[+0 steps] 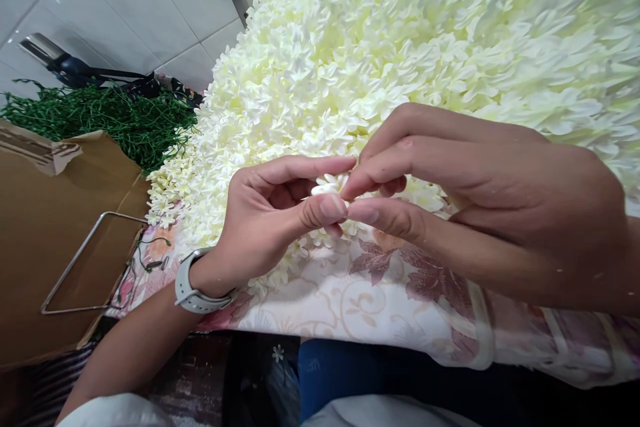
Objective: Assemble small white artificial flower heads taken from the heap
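Note:
My left hand [280, 203], with a pale watch on its wrist, pinches a small white artificial flower [327, 184] between thumb and fingers. From the other side my right hand [480, 193] closes its thumb and fingertips on the same flower, and the tips of both hands meet there. Much of the flower is hidden by the fingers; only some white petals show. Just behind both hands rises a large heap of white and pale yellow artificial flowers [360, 53].
A patterned cloth [320, 310] covers the table under the heap. At the left are an open cardboard box [65, 227], a bent metal wire frame [75, 260] and a tangle of green plastic stems [105, 113]. A white tiled wall [135, 0] stands behind.

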### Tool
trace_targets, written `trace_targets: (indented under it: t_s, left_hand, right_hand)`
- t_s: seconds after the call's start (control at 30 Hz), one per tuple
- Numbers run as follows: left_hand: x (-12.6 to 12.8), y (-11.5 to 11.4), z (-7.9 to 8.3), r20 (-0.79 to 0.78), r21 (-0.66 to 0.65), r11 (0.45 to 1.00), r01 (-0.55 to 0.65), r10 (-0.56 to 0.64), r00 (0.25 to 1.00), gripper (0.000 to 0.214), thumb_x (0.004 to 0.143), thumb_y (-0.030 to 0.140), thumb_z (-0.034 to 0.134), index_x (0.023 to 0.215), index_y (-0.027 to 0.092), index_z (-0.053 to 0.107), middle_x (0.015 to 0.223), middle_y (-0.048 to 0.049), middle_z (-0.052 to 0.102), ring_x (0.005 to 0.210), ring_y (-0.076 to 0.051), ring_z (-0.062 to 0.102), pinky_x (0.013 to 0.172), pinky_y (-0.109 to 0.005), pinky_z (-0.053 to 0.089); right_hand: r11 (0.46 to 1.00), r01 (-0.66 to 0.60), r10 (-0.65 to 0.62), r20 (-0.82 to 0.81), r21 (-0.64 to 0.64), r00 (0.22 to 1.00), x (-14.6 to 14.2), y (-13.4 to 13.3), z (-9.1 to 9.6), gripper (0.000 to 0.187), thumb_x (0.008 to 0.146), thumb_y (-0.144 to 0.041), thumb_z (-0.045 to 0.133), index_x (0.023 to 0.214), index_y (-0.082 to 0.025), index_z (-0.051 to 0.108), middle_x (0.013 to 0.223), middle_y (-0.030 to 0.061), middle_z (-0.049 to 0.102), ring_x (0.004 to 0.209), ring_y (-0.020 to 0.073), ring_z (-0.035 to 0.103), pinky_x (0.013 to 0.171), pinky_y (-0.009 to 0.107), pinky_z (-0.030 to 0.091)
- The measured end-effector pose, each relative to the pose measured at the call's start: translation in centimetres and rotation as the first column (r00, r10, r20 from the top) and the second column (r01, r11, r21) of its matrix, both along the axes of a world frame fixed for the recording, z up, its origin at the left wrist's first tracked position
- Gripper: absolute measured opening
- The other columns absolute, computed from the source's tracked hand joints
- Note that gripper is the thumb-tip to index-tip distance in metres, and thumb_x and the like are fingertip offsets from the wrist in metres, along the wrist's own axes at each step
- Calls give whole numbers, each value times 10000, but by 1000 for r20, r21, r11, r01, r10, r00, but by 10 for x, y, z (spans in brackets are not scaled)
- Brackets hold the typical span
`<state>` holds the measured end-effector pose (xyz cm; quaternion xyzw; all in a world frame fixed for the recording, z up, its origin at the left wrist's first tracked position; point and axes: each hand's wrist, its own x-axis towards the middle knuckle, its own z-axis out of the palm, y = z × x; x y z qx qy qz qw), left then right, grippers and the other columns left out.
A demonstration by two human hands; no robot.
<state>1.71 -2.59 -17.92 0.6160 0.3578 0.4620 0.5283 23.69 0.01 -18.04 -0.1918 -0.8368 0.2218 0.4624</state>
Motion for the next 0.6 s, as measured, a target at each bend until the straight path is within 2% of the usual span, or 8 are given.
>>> trace_targets:
  t_s: [0.13,0.23,0.4,0.53,0.6]
  left_hand:
    - [0,0,1,21,-20,1000,4,-4,1000,218,861,300,845,1078,282,842,934,-18,832,674,-118,755,555,-172,640]
    - [0,1,1,38,-57,998,24,-22,999,201,873,292,836,1073,283,844,845,-3,810,676,-93,735,621,-158,645]
    - [0,1,0,58,-72,995,70,-65,996,183,894,264,813,1076,279,836,934,-7,822,679,-90,732,618,-169,643]
    - [1,0,-1,48,-76,996,46,-42,998,154,879,283,828,1032,274,829,854,-13,814,652,-123,741,597,-212,646]
    - [1,-1,-1,54,-90,995,49,-44,998,145,879,293,828,1023,274,824,826,-15,809,650,-134,743,583,-221,645]
  right_hand:
    - [997,28,-30,-25,-76,999,0,-3,3,177,1000,-318,674,872,-232,760,842,24,710,726,140,647,665,287,503]
    - [990,52,-54,-14,-128,998,0,-4,6,109,947,-295,751,861,-234,777,829,10,727,672,121,636,643,282,497]
    - [993,62,-64,-16,-102,998,-1,-3,5,98,931,-270,774,844,-231,800,783,-4,736,635,92,625,595,263,476]
    - [1000,28,-29,-63,-14,998,-1,0,4,116,906,-299,810,830,-212,809,772,7,749,651,91,640,599,259,478]
    - [1000,5,-5,-28,-18,1000,0,0,4,98,906,-289,806,837,-219,804,780,6,751,657,100,647,606,268,485]
